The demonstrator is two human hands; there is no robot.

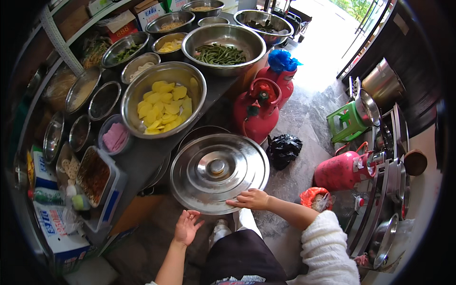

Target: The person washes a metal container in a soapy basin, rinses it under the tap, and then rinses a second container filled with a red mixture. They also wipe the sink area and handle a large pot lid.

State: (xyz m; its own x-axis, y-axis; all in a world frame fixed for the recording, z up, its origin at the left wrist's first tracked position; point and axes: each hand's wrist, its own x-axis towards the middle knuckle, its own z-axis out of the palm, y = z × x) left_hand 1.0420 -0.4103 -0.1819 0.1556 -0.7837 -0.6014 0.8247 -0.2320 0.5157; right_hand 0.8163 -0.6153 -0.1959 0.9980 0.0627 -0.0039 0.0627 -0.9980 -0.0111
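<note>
A wide round metal lid (192, 174) with a central knob lies in front of me, beside the counter. At its near right rim, my right hand (253, 199) grips the edge with the fingers over the top; its underside is hidden. My left hand (187, 228) is just below the near left rim, empty, palm turned up and fingers apart. Behind the lid, the rim of a large round vessel (205, 129) shows in part; its inside cannot be seen. On the counter just beyond is a steel bowl (130, 107) of sliced potatoes (162, 107).
The dark counter (137, 171) holds several bowls, including one with green beans (221, 54). Red gas cylinders (256, 114) and a black plastic bag (284, 149) stand on the floor beyond the lid. At right are a green stool (343, 123), another gas cylinder (338, 171) and shelved pans.
</note>
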